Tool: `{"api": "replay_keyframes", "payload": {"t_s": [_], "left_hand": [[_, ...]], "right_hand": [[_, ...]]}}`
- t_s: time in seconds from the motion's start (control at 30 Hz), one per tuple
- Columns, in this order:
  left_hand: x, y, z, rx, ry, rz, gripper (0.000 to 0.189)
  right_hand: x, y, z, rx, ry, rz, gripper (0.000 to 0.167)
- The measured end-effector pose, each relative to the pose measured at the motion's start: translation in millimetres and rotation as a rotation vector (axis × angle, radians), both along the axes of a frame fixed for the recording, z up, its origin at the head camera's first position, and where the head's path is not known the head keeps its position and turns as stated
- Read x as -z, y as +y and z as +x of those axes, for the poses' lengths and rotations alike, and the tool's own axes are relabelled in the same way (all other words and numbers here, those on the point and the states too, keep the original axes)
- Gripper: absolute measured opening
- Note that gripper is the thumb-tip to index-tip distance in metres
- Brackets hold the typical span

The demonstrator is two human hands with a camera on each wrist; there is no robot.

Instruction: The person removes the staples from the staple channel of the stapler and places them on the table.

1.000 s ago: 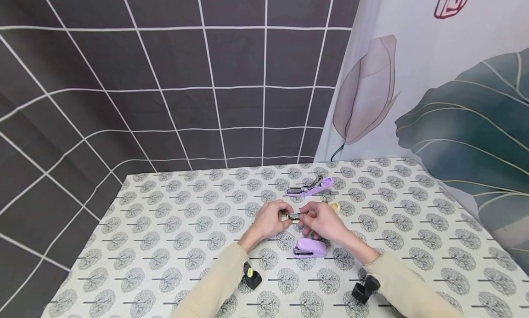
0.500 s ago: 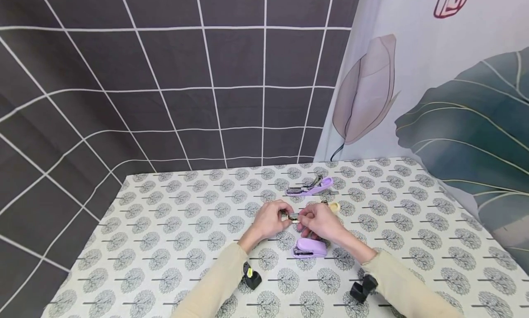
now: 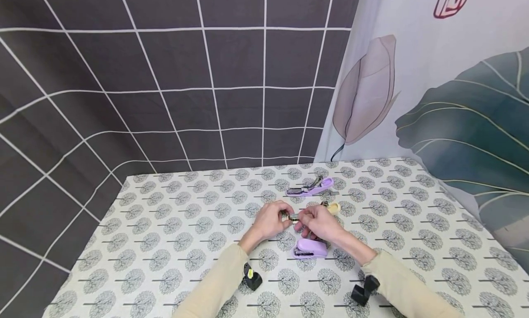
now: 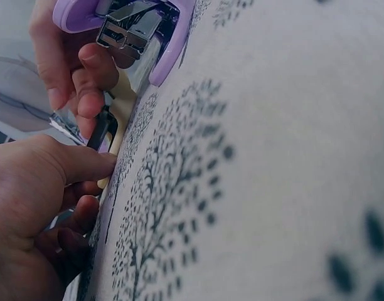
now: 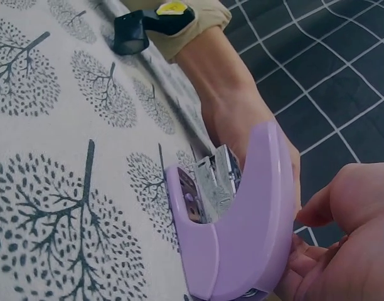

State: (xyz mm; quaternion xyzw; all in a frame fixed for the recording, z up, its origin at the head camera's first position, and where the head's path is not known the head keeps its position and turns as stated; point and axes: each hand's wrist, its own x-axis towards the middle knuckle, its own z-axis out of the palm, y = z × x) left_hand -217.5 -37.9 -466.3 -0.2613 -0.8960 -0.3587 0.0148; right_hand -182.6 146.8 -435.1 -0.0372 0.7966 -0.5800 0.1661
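Between the two hands lies a pale yellow stapler (image 3: 334, 209), its top swung open and a dark and metal magazine (image 4: 102, 128) showing. My left hand (image 3: 270, 219) grips its left end with thumb and fingers. From the right, my right hand (image 3: 320, 221) pinches at the magazine, its curled fingertips covering that part; whether a small piece is between them I cannot tell. Just below the right hand stands a closed purple stapler (image 3: 311, 248), large at the edge of both wrist views. Behind the hands, another purple stapler (image 3: 317, 187) lies opened out, its metal parts raised.
A tree-print cloth (image 3: 198, 263) covers the table. One small grey strip (image 3: 332, 193) rests beside the far stapler. Dark gridded cloth (image 3: 173, 79) hangs behind, with a leaf-print curtain (image 3: 413, 79) to the right. Each wrist wears a black camera (image 3: 253, 279).
My right hand has shifted slightly left along the magazine, uncovering more of the yellow stapler's end. My left hand and both purple staplers have stayed in place.
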Motion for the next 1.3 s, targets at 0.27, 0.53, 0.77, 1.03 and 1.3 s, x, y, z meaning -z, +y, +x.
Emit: {"api": "replay_keyframes", "payload": {"t_s": [0.27, 0.53, 0.77, 1.03, 1.3], "left_hand": [[-0.1, -0.1, 0.2, 0.002, -0.012, 0.003, 0.023], [0.5, -0.4, 0.4, -0.001, -0.007, 0.002, 0.022], [1.4, 0.2, 0.1, 0.002, 0.011, 0.005, 0.022], [1.1, 0.5, 0.4, 0.002, 0.020, 0.002, 0.022], [1.8, 0.5, 0.7, 0.003, 0.018, 0.004, 0.023]], "right_hand": [[0.1, -3.6, 0.9, 0.031, 0.022, 0.014, 0.015], [3.6, -7.0, -2.1, 0.049, 0.088, 0.071, 0.013], [8.0, -11.0, -4.0, 0.078, 0.169, 0.123, 0.007], [10.3, -14.9, -4.4, 0.088, 0.238, 0.173, 0.014], [10.2, -15.2, -3.6, 0.070, 0.276, 0.198, 0.009]]}}
